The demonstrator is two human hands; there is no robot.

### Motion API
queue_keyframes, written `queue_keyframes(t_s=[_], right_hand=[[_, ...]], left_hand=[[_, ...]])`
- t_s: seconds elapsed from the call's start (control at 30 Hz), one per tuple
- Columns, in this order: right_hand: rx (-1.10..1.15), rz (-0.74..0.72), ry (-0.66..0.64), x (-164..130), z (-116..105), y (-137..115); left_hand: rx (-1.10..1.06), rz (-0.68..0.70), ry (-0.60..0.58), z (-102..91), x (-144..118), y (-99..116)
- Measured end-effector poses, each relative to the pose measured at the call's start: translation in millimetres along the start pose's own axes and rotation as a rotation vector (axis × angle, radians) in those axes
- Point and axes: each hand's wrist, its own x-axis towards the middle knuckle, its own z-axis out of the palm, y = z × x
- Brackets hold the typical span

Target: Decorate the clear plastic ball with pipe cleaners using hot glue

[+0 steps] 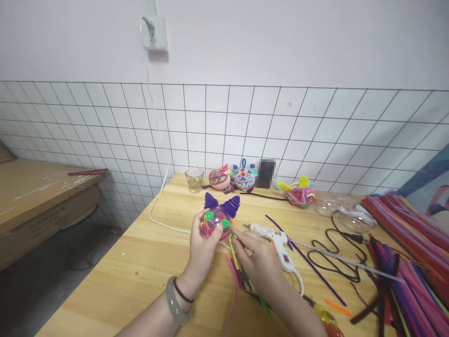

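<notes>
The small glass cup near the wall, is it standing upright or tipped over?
Upright. The glass cup stands on the wooden table, its rim facing up; it looks empty.

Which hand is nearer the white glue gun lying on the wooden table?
Right. The right hand lies just beside the white glue gun; the left hand is farther left, holding the purple-eared pipe-cleaner ball.
</notes>
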Motion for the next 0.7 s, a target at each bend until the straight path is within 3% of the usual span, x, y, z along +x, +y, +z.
queue_keyframes(t_s=[0.7], right_hand=[[-0.034, 0.009, 0.011, -2.3, 13.9, -8.2]], left_hand=[[-0.015, -0.027, 0.052, 3.2, -2.5, -4.6]])
